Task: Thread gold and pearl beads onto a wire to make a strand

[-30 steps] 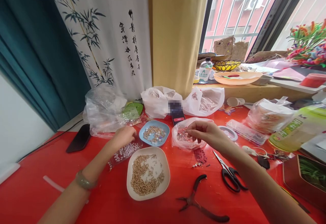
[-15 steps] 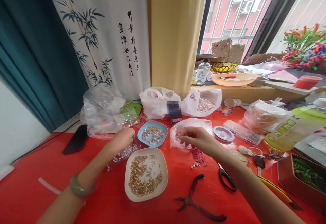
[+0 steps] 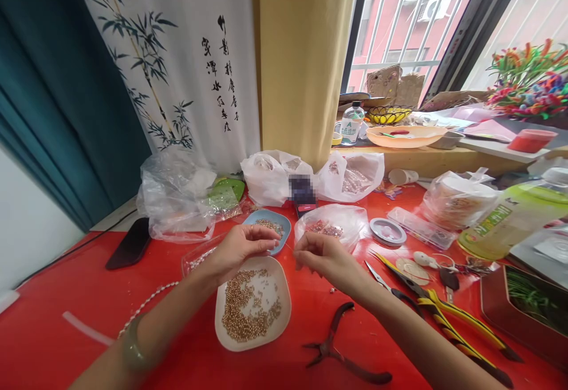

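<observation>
My left hand (image 3: 242,248) hovers over the far edge of a white dish of gold beads (image 3: 252,304), fingers pinched on a thin thread; a strand of pearl beads (image 3: 148,301) trails from it along my forearm. My right hand (image 3: 322,257) is close beside it, fingers pinched together on something too small to make out. Behind the hands sit a blue dish of mixed beads (image 3: 273,227) and a clear bag of pink beads (image 3: 331,227).
Black pliers (image 3: 341,351), scissors (image 3: 381,280) and yellow-handled cutters (image 3: 448,313) lie on the red table (image 3: 53,319) to the right. Plastic bags (image 3: 177,197), a phone (image 3: 131,245), a thread spool (image 3: 387,231), a green bottle (image 3: 510,215) and a tin (image 3: 519,304) ring the area.
My left hand left the pearl bag and came to the middle, pulling a pearl strand. My right hand withdrew from the pink bead bag and met it above the white dish.
</observation>
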Demonstrator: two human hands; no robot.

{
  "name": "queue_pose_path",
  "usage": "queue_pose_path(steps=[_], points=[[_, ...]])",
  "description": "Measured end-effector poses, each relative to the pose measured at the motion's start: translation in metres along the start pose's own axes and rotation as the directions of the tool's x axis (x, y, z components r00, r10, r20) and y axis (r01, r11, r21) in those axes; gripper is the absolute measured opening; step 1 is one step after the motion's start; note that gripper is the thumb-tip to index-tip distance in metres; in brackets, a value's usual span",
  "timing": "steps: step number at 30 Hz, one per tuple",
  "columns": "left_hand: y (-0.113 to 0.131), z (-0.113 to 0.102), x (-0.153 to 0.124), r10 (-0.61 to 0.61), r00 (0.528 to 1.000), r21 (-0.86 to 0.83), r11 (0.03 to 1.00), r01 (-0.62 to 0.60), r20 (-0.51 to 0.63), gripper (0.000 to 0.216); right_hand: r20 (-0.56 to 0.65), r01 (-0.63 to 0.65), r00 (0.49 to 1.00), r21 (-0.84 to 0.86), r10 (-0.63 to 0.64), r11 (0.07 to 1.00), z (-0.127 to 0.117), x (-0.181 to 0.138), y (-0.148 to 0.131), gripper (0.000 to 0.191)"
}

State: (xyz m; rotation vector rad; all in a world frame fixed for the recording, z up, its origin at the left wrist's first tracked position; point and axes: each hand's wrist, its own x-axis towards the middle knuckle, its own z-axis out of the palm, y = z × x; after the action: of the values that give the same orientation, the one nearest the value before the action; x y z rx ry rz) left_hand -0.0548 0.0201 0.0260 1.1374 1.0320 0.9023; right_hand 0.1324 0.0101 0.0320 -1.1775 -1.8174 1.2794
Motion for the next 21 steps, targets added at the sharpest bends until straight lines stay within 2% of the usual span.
queue_pose_path(steps=[5, 21], points=[[-0.004, 0.001, 0.001, -0.023, 1.0, -0.081, 0.996, 0.023, 0.002, 0.017, -0.03, 0.002, 1.0, -0.002, -0.002, 1.0, 0.002, -0.002, -0.003, 0.009], [-0.012, 0.004, 0.004, -0.029, 1.0, -0.028, 0.999, 0.029, 0.011, 0.015, -0.006, 0.016, 1.0, -0.004, -0.016, 1.0, 0.005, 0.001, 0.006, 0.009]])
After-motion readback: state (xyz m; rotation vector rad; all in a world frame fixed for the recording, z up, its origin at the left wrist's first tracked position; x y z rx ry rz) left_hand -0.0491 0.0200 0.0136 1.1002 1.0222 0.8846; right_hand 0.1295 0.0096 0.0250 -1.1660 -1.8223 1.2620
